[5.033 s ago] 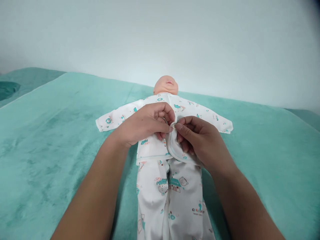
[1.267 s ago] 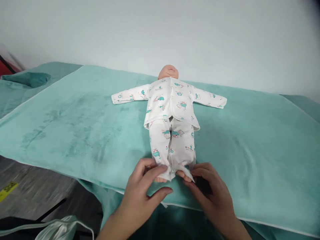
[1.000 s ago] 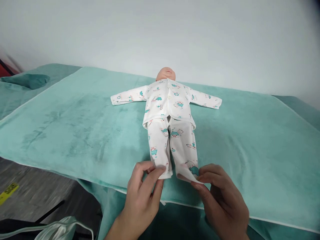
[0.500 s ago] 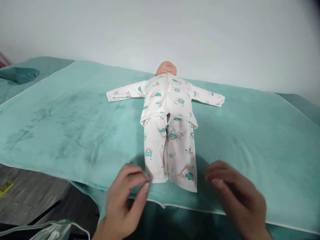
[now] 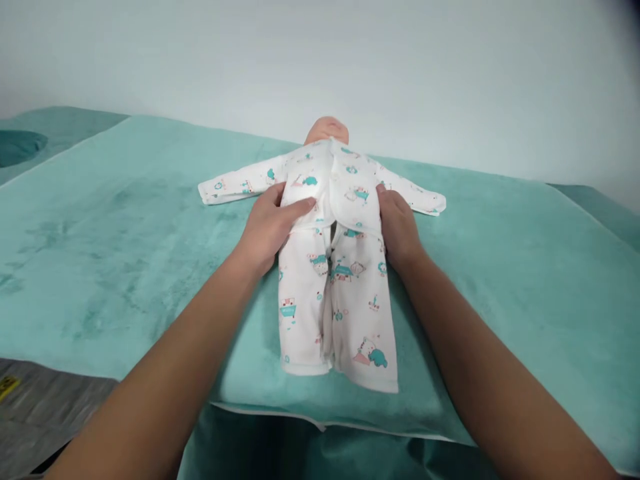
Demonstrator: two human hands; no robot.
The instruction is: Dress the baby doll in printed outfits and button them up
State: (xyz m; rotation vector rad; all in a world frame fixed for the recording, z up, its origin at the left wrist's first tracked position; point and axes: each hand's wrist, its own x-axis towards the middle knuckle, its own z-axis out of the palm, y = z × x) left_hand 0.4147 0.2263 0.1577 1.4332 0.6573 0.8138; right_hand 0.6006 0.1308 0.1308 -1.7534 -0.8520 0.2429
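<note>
A baby doll (image 5: 327, 129) lies on its back with its head toward the wall. It wears a white long-sleeved jacket (image 5: 345, 173) with teal and pink prints and matching trousers (image 5: 305, 320). My left hand (image 5: 273, 223) grips the doll's clothed side at the waist, thumb on the jacket front and fingers around the edge. On the opposite side, my right hand (image 5: 399, 223) is wrapped round the torso, its fingertips partly hidden behind the jacket. Both sleeves stretch outward, and the trouser legs point toward me.
A teal plush cover (image 5: 125, 267) with pale edging spreads under the doll, its front edge hanging near me. Behind stands a plain white wall (image 5: 320, 60). Grey flooring (image 5: 50, 407) with a yellow mark (image 5: 8, 387) shows at lower left.
Both hands have moved forward from beside the trouser hems to the doll's waist and have taken hold of its sides. The doll appears in nearly the same place.
</note>
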